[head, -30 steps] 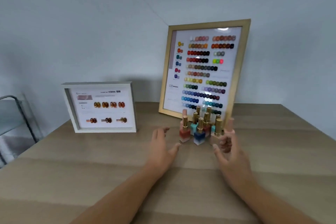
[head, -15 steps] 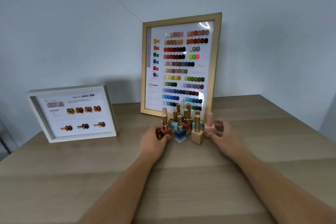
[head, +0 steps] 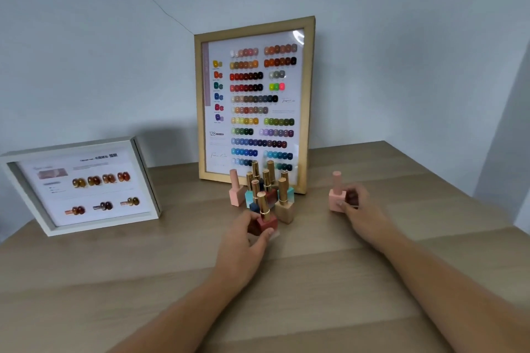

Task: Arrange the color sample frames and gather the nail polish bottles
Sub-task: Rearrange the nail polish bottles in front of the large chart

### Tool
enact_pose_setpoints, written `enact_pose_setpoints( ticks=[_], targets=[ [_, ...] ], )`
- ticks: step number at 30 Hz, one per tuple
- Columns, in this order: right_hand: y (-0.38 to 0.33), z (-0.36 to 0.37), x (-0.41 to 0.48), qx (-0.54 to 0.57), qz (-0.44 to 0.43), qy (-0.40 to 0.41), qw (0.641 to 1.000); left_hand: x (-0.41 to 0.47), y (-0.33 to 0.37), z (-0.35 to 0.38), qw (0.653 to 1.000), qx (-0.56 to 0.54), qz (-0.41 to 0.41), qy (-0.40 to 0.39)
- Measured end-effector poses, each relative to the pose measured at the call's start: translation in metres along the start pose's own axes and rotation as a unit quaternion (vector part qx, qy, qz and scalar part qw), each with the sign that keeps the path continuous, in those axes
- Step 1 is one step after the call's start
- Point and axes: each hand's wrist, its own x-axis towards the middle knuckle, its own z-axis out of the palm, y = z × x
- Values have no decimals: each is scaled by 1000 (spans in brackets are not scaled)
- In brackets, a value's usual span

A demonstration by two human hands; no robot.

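Two bottles now pulled out of the cluster: left hand [head: 246,241] with its grip pinched around a red bottle with a gold cap [head: 265,219], drawn a little toward the near edge of the tabletop [head: 372,281]; right hand [head: 358,209] with its grip closed on the base of a pink bottle with a pink cap [head: 336,195], carried well off to the right, apart from the rest. Half a second ago both hands pressed in at the flanks of the group with those same bottles tight against it; a second ago both open and spread, only nearing. Remaining bottles [head: 268,189] standing upright and packed together just in front of the tall gold-framed colour chart [head: 253,100], another pink one [head: 236,192] at their left edge. Small white frame [head: 83,183] leaning against the wall at the left, well apart, in its earlier place. Probably a sorting or re-spacing step rather than gathering proper, since the group is looser than before; both frames seemingly settled, bottles still to be brought back together.
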Motion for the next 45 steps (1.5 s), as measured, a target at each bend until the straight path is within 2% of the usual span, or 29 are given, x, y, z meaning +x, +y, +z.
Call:
enact_pose_setpoints(
  ticks=[5,7,11,15,19,29,31,34,37,40,42,45],
  targets=[
    [34,-61,0,-21,39,88,995,18,51,66,996,-29,56,-62],
    [47,-83,0,-34,47,117,991,33,71,97,994,-43,57,-86],
    [71,-118,4,-49,68,174,981,68,100,152,993,-72,42,-86],
    [85,-133,15,-62,76,187,978,94,117,192,992,-74,51,-91],
    [88,-134,24,-82,50,174,980,109,125,214,991,-71,58,-97],
    [90,-133,29,-86,43,164,982,111,125,218,990,-84,61,-100],
    [88,-133,26,-83,39,189,978,103,123,211,990,-90,51,-96],
    [82,-135,12,-66,21,274,959,87,116,193,992,-78,57,-85],
    [68,-130,-9,-109,-48,339,933,65,105,165,992,-43,88,-83],
    [42,-105,-31,-153,-156,304,927,44,88,130,989,2,129,-67],
    [24,-82,-43,-138,-195,229,944,32,75,105,988,22,145,-44],
    [3,-42,-54,-114,-204,109,966,19,52,68,987,37,154,12]
  ],
)
